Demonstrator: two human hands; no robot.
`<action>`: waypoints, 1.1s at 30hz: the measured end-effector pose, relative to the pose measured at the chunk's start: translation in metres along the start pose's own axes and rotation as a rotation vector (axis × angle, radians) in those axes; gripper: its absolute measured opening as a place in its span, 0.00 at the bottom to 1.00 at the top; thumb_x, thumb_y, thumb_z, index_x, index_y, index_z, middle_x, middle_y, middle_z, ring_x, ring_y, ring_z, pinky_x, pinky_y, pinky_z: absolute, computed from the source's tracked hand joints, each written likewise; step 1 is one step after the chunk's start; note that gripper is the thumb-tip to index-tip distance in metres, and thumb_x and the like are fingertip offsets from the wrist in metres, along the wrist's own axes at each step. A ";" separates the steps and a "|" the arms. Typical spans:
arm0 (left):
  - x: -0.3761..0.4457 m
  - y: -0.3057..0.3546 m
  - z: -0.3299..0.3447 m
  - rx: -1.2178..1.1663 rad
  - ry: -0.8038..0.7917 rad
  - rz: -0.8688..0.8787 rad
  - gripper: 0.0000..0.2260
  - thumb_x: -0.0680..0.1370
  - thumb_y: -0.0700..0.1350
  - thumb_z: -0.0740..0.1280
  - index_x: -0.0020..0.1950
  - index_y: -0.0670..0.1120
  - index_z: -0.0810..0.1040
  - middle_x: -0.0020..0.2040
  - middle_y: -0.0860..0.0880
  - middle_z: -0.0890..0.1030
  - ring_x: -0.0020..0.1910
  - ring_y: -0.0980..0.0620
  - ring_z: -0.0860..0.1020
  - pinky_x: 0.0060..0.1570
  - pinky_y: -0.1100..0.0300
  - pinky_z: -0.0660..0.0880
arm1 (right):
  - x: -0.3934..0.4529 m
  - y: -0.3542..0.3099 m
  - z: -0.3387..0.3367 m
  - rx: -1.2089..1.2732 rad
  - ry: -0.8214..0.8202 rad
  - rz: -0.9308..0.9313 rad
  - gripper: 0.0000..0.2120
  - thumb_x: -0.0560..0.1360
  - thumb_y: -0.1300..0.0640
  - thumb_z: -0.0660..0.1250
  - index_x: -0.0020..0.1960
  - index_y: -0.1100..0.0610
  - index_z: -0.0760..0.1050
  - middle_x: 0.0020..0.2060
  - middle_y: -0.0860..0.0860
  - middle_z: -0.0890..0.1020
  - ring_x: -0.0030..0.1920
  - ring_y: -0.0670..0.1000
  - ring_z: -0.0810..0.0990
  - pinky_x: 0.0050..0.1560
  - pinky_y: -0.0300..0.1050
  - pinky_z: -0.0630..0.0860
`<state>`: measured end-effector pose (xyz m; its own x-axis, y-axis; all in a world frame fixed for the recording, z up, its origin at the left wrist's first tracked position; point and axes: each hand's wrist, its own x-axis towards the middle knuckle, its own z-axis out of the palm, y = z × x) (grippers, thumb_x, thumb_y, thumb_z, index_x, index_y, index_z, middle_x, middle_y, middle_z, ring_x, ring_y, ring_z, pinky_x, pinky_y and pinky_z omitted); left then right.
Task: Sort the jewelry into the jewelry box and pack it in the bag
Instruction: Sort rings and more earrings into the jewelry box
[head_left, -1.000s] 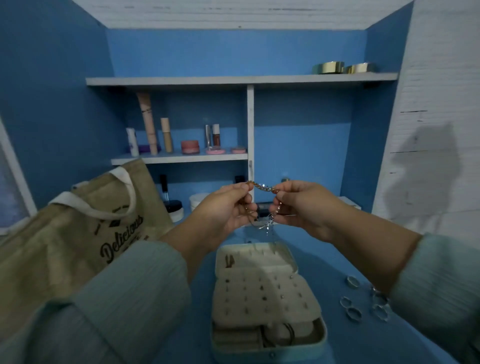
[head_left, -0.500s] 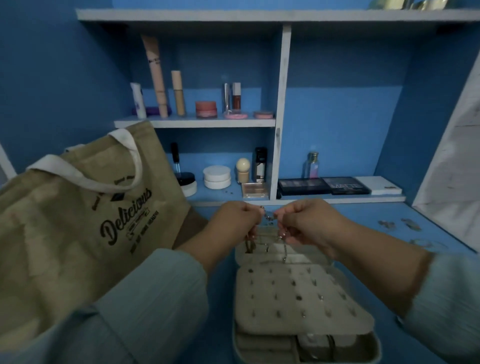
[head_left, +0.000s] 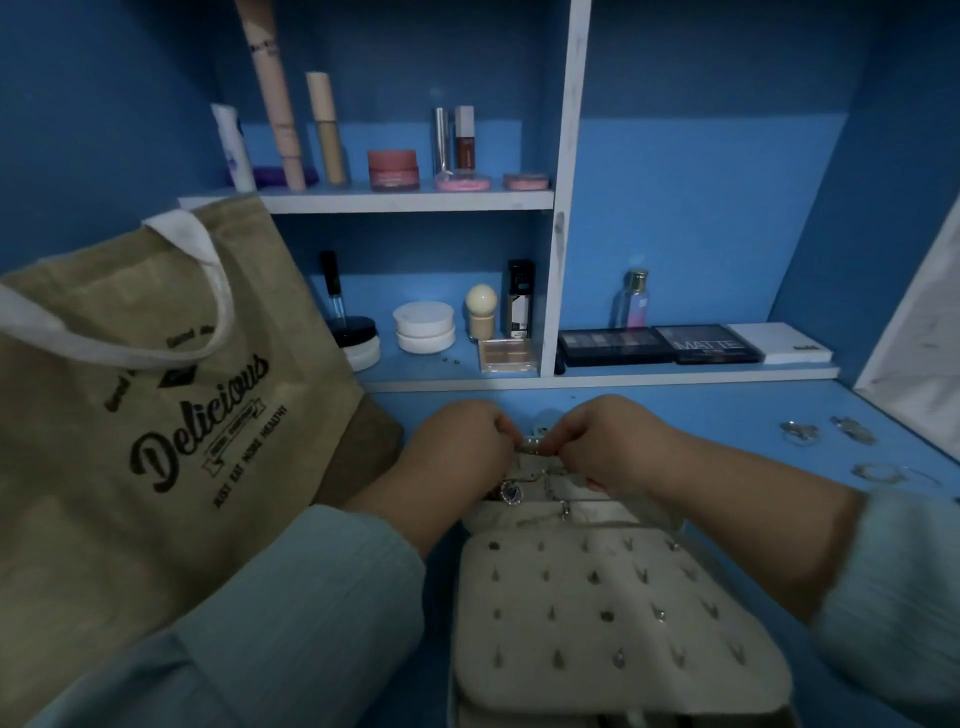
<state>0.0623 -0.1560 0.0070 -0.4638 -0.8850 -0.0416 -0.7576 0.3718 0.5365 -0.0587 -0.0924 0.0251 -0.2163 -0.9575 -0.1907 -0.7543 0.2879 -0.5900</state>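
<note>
A cream jewelry box (head_left: 613, 623) lies open on the blue table in front of me, its earring panel studded with several small earrings. Just above the box's far end, my left hand (head_left: 457, 447) and my right hand (head_left: 608, 441) each pinch one end of a thin chain bracelet (head_left: 535, 448). Its loose links and a small round pendant (head_left: 510, 492) hang down onto the raised lid. To the left stands a tan jute bag (head_left: 156, 441) printed "Delicious", with white handles.
Several rings and small jewelry pieces (head_left: 800, 431) lie on the table at the right. Behind the hands, blue shelves (head_left: 415, 200) carry cosmetics: tubes, jars, a perfume bottle (head_left: 635, 299) and eyeshadow palettes (head_left: 660, 345). A white wall panel rises at far right.
Both hands have come down with the bracelet from chest height to just over the box's lid. The view has tilted downward and moved closer to the box.
</note>
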 end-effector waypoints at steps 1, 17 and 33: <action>0.000 0.001 0.000 0.058 -0.014 0.009 0.12 0.78 0.38 0.60 0.54 0.48 0.82 0.57 0.49 0.79 0.55 0.50 0.76 0.52 0.62 0.70 | 0.000 -0.001 0.000 -0.083 -0.005 -0.034 0.17 0.77 0.66 0.56 0.56 0.53 0.80 0.31 0.46 0.76 0.33 0.47 0.72 0.38 0.37 0.71; 0.019 0.000 0.002 0.358 -0.138 -0.073 0.14 0.78 0.43 0.62 0.63 0.47 0.77 0.63 0.47 0.74 0.59 0.49 0.74 0.61 0.57 0.70 | 0.012 0.001 0.005 -0.335 0.047 -0.164 0.16 0.75 0.62 0.62 0.53 0.44 0.81 0.55 0.44 0.80 0.54 0.47 0.76 0.58 0.42 0.74; 0.031 0.001 0.009 0.407 -0.252 -0.167 0.17 0.79 0.48 0.62 0.66 0.42 0.72 0.65 0.44 0.73 0.62 0.47 0.72 0.58 0.57 0.67 | 0.025 -0.002 0.012 -0.577 -0.028 -0.133 0.13 0.75 0.58 0.62 0.56 0.50 0.79 0.52 0.50 0.79 0.51 0.51 0.78 0.53 0.47 0.77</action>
<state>0.0431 -0.1810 -0.0014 -0.3797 -0.8653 -0.3274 -0.9251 0.3548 0.1353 -0.0551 -0.1171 0.0120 -0.0861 -0.9818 -0.1693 -0.9907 0.1023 -0.0896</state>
